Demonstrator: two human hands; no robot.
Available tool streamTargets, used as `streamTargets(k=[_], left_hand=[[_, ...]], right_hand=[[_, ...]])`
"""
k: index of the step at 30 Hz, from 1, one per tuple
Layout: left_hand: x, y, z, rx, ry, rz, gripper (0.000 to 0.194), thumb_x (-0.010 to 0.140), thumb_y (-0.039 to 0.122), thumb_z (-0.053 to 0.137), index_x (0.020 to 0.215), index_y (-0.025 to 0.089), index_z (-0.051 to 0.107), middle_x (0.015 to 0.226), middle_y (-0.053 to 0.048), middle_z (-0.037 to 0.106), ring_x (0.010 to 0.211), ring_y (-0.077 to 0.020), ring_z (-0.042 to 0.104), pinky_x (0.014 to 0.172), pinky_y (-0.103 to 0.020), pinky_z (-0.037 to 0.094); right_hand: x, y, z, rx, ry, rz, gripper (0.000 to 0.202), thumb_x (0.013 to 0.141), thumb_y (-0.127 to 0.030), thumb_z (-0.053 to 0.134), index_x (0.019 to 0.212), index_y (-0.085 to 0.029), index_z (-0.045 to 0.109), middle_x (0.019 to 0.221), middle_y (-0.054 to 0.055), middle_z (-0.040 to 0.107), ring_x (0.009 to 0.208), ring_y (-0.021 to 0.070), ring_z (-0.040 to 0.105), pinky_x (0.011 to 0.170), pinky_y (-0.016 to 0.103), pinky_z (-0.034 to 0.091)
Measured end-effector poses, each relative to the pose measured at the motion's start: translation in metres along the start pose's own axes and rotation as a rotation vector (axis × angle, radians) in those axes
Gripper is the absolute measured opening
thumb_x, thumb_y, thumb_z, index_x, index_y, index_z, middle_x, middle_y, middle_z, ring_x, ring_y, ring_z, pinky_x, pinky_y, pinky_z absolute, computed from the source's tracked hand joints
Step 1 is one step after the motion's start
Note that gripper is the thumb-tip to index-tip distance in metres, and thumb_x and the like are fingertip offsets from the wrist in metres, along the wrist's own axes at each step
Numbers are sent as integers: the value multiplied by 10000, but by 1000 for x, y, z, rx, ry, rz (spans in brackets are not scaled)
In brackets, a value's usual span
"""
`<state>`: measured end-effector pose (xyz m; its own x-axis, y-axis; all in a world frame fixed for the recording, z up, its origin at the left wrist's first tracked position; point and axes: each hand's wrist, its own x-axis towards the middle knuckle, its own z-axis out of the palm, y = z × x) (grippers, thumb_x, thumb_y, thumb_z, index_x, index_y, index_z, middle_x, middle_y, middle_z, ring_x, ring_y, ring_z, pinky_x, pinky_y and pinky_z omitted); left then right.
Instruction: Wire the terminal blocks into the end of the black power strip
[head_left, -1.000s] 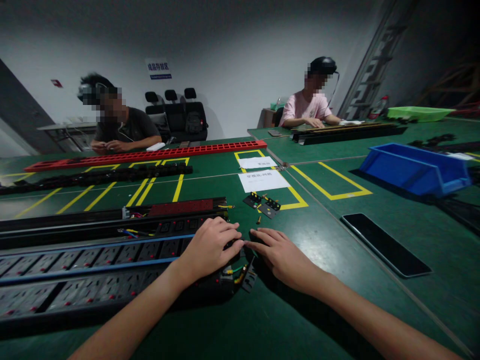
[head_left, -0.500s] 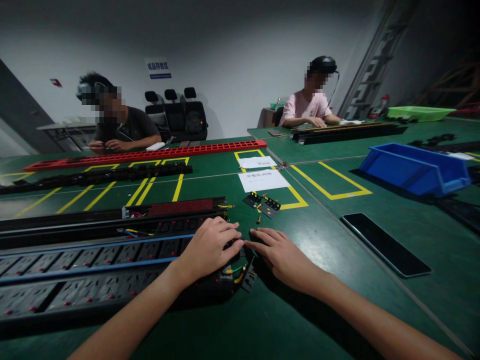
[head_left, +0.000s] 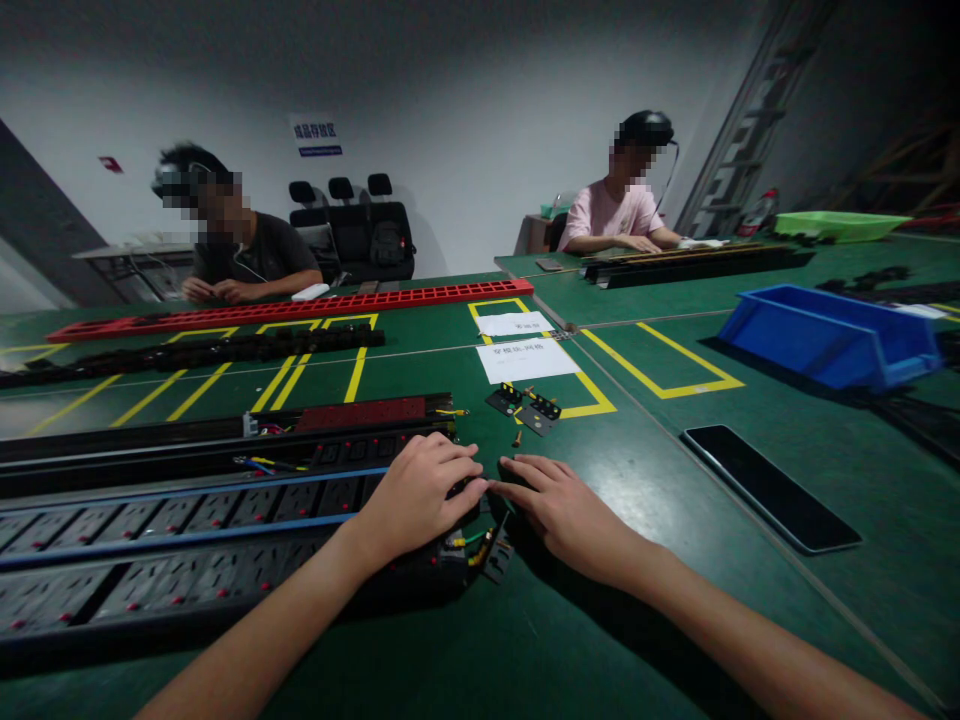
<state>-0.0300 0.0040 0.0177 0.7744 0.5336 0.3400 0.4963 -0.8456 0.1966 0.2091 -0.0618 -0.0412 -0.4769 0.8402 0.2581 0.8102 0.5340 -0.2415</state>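
My left hand [head_left: 427,492] lies over the right end of a blue-edged power strip [head_left: 247,505], fingers bent and closed round that end. My right hand [head_left: 559,505] is just to the right, its fingers stretched out and its index fingertip meeting the tip of my left thumb. The right thumb and whatever lies beneath that hand are hidden. Below my left hand, a second black power strip [head_left: 187,590] ends in loose wires and a small black end plate [head_left: 498,558]. Beyond my fingertips lie two black brackets [head_left: 540,414] and a brass-coloured screw [head_left: 517,438].
Further strip housings with a dark red socket panel [head_left: 364,413] lie behind. To the right are a phone [head_left: 772,488] and a blue bin [head_left: 832,340]. Paper labels [head_left: 529,362] and a long red rack [head_left: 337,308] lie farther back. Two co-workers sit across the green table [head_left: 645,640].
Both my hands stay in the same place. The co-worker at the left has shifted their hands slightly.
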Motion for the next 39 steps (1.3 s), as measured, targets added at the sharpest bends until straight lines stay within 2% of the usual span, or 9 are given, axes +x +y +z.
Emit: streamTargets(k=[39], left_hand=[[0,-1,0,8,12,10,226,1011,348,595,1061,199,758,1235,-55,754,1065,-258,645,928,-442,494]], right_hand=[[0,0,1,-12,9,-8,622,911,-15,493,1470,-272,586,1529,106,556,1387,302,509,1121,521,449]])
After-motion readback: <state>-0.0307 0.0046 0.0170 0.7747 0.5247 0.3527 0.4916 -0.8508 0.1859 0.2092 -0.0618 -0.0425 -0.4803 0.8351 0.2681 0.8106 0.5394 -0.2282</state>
